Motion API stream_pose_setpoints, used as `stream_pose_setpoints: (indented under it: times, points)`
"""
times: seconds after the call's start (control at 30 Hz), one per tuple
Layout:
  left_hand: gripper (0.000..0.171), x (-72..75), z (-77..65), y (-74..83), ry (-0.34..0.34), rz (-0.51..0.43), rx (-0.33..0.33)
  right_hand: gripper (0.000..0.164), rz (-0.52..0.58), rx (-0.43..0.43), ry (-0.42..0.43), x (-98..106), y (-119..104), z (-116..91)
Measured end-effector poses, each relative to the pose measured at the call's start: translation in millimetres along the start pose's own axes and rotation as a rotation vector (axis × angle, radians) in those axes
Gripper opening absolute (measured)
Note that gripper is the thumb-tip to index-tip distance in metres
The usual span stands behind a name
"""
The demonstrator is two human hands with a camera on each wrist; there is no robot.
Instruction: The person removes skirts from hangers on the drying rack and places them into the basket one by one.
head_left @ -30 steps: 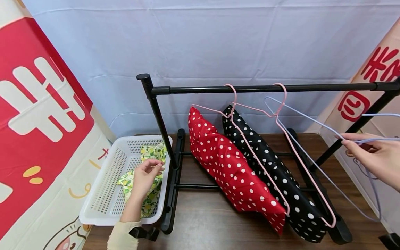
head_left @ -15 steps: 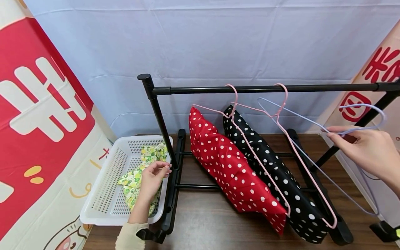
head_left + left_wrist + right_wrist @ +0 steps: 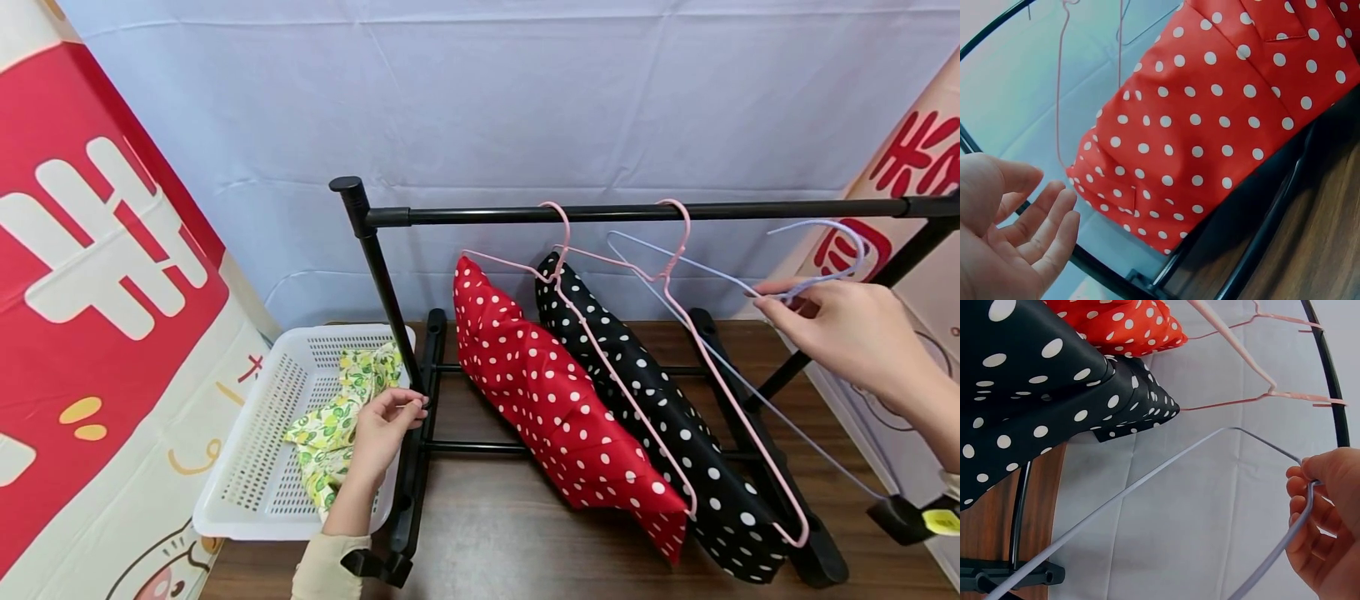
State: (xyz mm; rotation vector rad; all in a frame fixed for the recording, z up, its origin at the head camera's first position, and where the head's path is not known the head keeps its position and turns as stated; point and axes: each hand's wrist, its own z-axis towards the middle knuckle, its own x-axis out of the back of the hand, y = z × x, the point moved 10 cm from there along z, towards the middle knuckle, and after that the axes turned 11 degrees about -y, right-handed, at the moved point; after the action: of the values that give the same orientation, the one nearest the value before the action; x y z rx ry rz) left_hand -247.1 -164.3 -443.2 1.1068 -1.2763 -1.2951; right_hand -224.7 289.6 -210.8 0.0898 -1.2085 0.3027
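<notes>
My right hand (image 3: 855, 329) pinches a lavender wire clothes hanger (image 3: 1125, 492) at the neck below its hook. No cloth hangs on this hanger; it slants down behind the pink hangers in the head view. My left hand (image 3: 382, 433), fingers loosely bent and holding nothing, is over the right edge of a white basket (image 3: 258, 433), close to the rack's left post. Inside the basket lies yellow-green fruit-print cloth (image 3: 322, 442). A red polka-dot cloth (image 3: 1197, 125) and a black polka-dot cloth (image 3: 1041, 406) hang from two pink hangers (image 3: 678, 242).
The black clothes rack (image 3: 480, 216) spans the middle and right, its feet on a dark wood table (image 3: 487, 533). Behind it is a pale cloth backdrop (image 3: 465, 100). Printed panels stand at the left (image 3: 112, 250) and right (image 3: 918, 158).
My right hand has moved left and slightly up with the lavender hanger, bringing its hook fully into view. The left hand has drifted right, from above the cloth toward the rack post.
</notes>
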Motion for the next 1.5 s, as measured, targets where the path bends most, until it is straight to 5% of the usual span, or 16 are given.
stream_pose_setpoints:
  times: [0.9, 1.13, 1.5]
  points:
    - [0.014, -2.8, 0.3, -6.8, -0.016, 0.008, 0.036, 0.037, -0.011, 0.012, -0.073, -5, -3, 46]
    - [0.012, -8.8, -8.5, 15.2, -0.014, 0.044, 0.057, 0.028, 0.026, -0.01, -0.146, -19, 1, 52]
    - [0.012, -9.0, -8.3, 15.2, -0.012, 0.031, 0.041, 0.028, 0.047, -0.033, -0.188, -33, 7, 51]
